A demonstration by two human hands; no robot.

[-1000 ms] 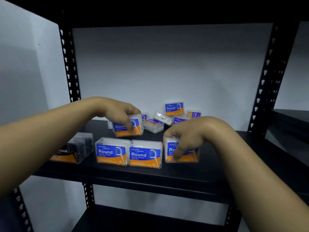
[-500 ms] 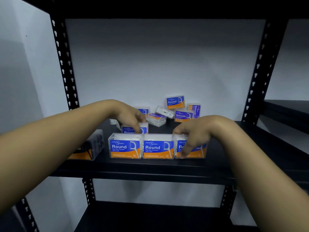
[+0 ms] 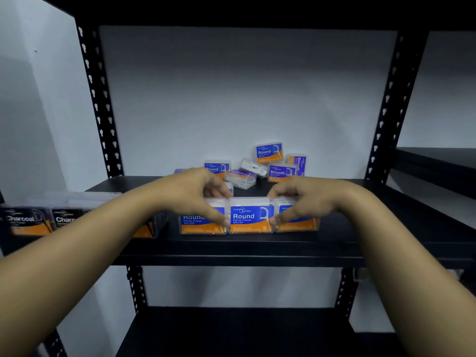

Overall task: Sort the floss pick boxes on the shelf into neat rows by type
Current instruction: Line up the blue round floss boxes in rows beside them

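My left hand pinches the left clear plastic blue-and-orange Round box; my right hand pinches the right one. All three now touch in a front-edge row (gap just closed); unsorted boxes wait behind.

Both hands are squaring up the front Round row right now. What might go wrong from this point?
1. The front row stands close to the shelf edge; a forward nudge from the left hand or right hand might tip a box off.
2. The back pile mixes Round and Smooth boxes, some leaning; reaching in could topple them.
3. The left forearm hides part of the Charcoal boxes, so it may brush them askew.
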